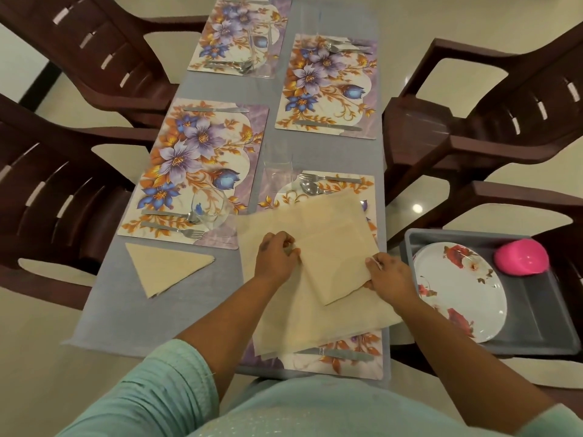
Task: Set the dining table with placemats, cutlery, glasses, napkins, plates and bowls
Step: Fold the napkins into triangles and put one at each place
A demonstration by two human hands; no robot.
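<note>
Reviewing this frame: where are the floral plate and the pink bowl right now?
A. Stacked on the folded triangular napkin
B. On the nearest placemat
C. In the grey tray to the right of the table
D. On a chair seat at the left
C: the floral plate and the pink bowl both sit inside the grey tray beside the table's right edge, while both hands work on a napkin.
</note>
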